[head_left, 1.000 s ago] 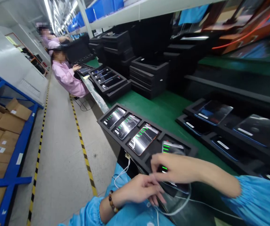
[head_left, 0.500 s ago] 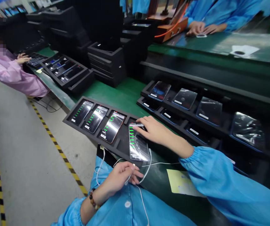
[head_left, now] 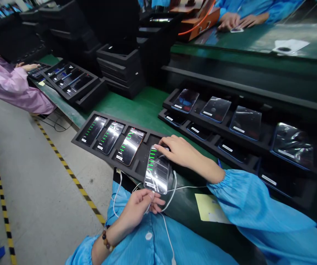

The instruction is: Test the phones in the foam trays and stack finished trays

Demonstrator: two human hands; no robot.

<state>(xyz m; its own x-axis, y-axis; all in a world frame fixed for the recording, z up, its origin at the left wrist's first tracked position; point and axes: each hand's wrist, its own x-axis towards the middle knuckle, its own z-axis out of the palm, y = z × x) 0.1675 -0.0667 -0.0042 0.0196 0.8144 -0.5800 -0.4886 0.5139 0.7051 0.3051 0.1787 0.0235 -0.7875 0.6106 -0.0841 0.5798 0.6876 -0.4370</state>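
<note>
A black foam tray [head_left: 111, 159] holds several phones with green marks on their lit screens. The rightmost phone [head_left: 158, 169] lies at the tray's right end. My right hand [head_left: 176, 149] grips this phone by its top edge. At its bottom edge my left hand [head_left: 144, 204] pinches the end of a white cable [head_left: 115, 200], the plug touching or very close to the phone. Whether the plug is fully in cannot be seen. Left of it lie an orange-edged phone [head_left: 130, 147] and two more, untouched.
Two stacked black trays [head_left: 166, 106] of film-covered phones stand at the right. A yellow paper [head_left: 208, 208] lies near my right sleeve. Black tray stacks [head_left: 119, 70] rise behind. A person in pink [head_left: 14, 88] works at far left; another person's hands [head_left: 237, 22] are across the bench.
The rightmost phone has shifted left and toward me, its lower end now meeting my left hand's cable end. My right fingers have closed on its top edge. The view has shifted slightly.
</note>
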